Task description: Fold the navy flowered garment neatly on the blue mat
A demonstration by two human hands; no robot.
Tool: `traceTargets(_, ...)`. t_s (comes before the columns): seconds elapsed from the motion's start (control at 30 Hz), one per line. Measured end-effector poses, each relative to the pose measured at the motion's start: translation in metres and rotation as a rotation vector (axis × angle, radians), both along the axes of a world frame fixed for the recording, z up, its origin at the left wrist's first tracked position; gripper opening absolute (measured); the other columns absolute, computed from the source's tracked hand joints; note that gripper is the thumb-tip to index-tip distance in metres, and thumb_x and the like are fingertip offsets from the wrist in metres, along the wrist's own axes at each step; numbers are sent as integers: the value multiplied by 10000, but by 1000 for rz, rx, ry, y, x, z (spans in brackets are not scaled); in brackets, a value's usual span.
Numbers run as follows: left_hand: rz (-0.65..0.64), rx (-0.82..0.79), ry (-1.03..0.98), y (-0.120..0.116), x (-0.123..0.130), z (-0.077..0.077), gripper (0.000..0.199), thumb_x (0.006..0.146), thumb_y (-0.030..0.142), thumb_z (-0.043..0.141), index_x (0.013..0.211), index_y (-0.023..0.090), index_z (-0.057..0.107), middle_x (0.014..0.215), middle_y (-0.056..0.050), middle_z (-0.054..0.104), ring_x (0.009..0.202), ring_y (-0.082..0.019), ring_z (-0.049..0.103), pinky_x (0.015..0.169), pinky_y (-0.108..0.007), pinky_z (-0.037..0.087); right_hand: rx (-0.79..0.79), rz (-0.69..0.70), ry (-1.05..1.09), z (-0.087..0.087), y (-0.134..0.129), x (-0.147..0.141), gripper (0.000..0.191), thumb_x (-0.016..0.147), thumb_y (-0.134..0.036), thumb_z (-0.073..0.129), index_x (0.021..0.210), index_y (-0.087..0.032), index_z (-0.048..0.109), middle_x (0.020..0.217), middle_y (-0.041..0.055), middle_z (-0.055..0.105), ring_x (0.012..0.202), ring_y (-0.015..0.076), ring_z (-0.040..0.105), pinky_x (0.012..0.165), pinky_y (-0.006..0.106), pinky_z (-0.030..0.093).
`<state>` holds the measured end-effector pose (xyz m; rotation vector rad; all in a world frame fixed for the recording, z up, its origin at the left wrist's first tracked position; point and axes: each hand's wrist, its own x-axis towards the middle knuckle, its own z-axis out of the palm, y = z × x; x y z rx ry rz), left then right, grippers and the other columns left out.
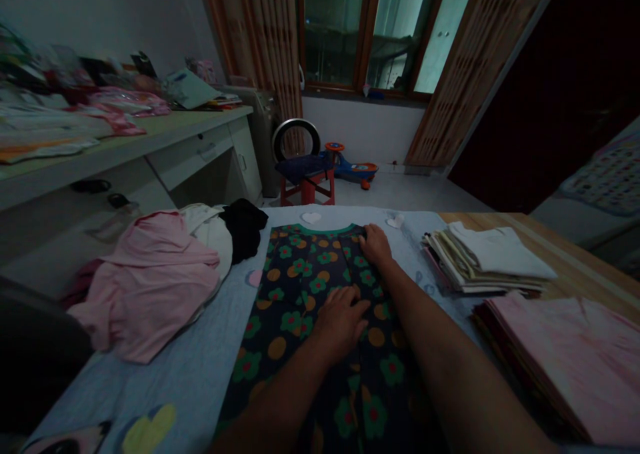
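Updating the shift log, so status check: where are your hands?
Left hand and right hand flat, open, on dark floral garment. Folded clothes stack to the right, apart from it. Nothing lying on the garment.

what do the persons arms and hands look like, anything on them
The left hand and right hand are bare, with no gloves, and no watch or bracelet shows at either wrist. The left forearm and right forearm are uncovered, with no sleeve visible on them.

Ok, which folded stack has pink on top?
The nearer stack, low on the right beside the right arm. The other stack, farther up the table, has white on top.
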<state>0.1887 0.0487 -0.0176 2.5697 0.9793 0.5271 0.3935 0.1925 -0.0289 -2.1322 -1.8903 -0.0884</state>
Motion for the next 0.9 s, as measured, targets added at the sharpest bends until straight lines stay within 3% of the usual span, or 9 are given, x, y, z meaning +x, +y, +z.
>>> traceTargets(0.07, 0, 5, -13, 0, 0, -2, 376, 847, 267, 674, 1219, 273, 620, 1193, -47, 563, 1155, -241, 518, 1056, -450, 417, 40, -49, -33, 5, -5, -3, 423, 941, -232, 391, 1317, -124, 551, 1351, 177, 527, 1278, 299, 415, 1074, 415, 294)
traceTargets(0.17, -7, 13, -34, 0, -1, -5, 365, 853, 256, 661, 1215, 263, 620, 1276, -58, 559, 1271, -257, 470, 1105, -473, 373, -25, -43, -56, 13, -15, -7, 376, 935, -184, 365, 1193, -155, 636, 1225, 168, 591, 1172, 299, 499, 1006, 405, 357)
traceTargets(0.27, -40, 6, -36, 0, 0, -7, 350, 868, 221, 626, 1217, 249, 616, 1352, -64, 558, 1386, -262, 383, 1165, -511, 288, -140, 21, -24, 20, -27, -8, 362, 933, -179, 369, 1145, -175, 662, 1191, 136, 623, 1117, 259, 563, 960, 345, 400)
traceTargets(0.37, -74, -13, -14, 0, 1, -4, 311, 873, 195, 604, 1180, 236, 633, 1335, -62, 594, 1360, -245, 432, 1180, -507, 261, -256, 139, 14, 21, -45, -7, 352, 916, -175, 408, 1176, -154, 645, 1223, 125, 635, 1146, 229, 575, 981, 301, 402)
traceTargets(0.47, -71, -17, 0, -1, 2, 0, 249, 869, 188, 605, 1110, 229, 656, 1290, -60, 621, 1279, -234, 510, 1170, -500, 275, -272, 214, -7, 12, -70, -10, 412, 919, -218, 446, 1297, -115, 572, 1380, 153, 555, 1292, 229, 491, 1072, 309, 351)
traceTargets(0.6, -56, 2, -4, -3, 2, 3, 197, 864, 187, 609, 1051, 223, 659, 1228, -60, 636, 1237, -231, 530, 1140, -470, 316, -141, 123, -44, -5, -96, -20, 530, 966, -325, 399, 1439, -87, 436, 1551, 172, 360, 1440, 260, 308, 1151, 395, 271)
traceTargets(0.9, -54, 5, -18, -4, 1, 7, 176, 855, 159, 598, 1019, 210, 638, 1150, -56, 637, 1164, -218, 549, 1060, -403, 401, -158, 16, -48, -3, -104, -29, 615, 987, -485, 354, 1496, -141, 378, 1589, 179, 277, 1452, 313, 276, 1148, 462, 237)
